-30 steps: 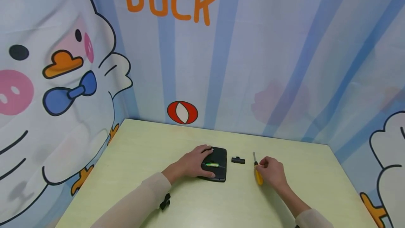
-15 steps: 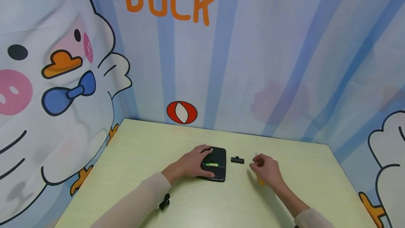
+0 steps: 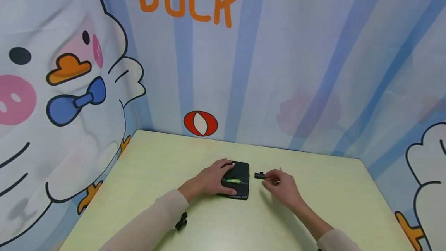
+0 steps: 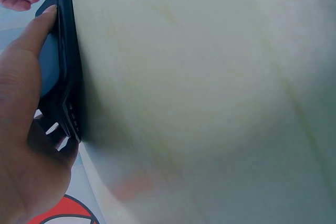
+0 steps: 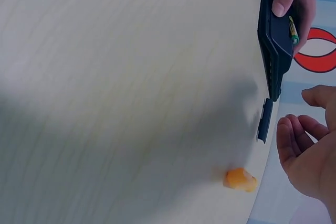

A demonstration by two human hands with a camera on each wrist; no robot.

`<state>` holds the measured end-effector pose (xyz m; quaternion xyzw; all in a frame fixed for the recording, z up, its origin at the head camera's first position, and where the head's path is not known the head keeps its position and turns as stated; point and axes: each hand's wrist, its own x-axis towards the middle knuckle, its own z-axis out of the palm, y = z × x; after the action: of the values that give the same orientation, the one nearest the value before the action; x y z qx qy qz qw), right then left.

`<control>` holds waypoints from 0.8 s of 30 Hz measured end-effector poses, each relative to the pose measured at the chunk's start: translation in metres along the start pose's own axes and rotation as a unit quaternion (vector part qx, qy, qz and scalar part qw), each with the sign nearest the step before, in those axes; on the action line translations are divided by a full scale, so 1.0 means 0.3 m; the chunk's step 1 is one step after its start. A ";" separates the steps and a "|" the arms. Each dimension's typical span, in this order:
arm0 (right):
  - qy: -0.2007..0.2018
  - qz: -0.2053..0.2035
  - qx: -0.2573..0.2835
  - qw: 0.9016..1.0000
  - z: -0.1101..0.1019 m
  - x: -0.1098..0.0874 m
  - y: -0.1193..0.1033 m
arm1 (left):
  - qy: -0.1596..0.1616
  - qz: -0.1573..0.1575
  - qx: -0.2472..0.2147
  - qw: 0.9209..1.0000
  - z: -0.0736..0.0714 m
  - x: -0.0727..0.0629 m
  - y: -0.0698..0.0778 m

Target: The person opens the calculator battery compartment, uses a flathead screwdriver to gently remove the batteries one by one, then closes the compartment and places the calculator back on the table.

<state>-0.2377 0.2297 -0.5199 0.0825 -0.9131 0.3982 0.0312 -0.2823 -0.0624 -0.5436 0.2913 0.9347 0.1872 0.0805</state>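
My left hand point(image 3: 212, 178) grips a flat black device point(image 3: 243, 171) on the table, thumb on one edge and fingers round the opposite edge. A green battery point(image 3: 233, 181) sits in a slot on the device's upturned face. Just right of it lies a small black cover point(image 5: 265, 120) with a tab. My right hand point(image 3: 285, 189) hovers by this cover, fingers loosely curled; the right wrist view shows a gap between them and nothing held. A screwdriver is mostly hidden behind that hand in the head view; its yellow handle point(image 5: 240, 180) shows in the right wrist view.
The pale yellow table point(image 3: 156, 154) meets a duck-print curtain point(image 3: 244, 69) along its back edge. A small black piece point(image 3: 181, 222) shows beside the left sleeve.
My right hand has moved left from beside the screwdriver to the small black cover, and now hides most of the screwdriver. The left hand and the device have stayed in place.
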 end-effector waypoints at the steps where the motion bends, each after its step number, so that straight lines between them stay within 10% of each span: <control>1: -0.001 -0.001 0.002 1.000 0.005 -0.001 -0.001 | 0.000 0.000 0.000 1.000 0.000 0.000 0.000; 24: -0.015 -0.020 0.030 0.999 0.095 0.048 -0.065 | 0.003 0.002 0.004 1.000 0.013 0.013 -0.018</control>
<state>-0.2482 0.1940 -0.5235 0.1070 -0.8994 0.4231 0.0231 -0.2870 -0.0630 -0.5495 0.2931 0.9350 0.1846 0.0762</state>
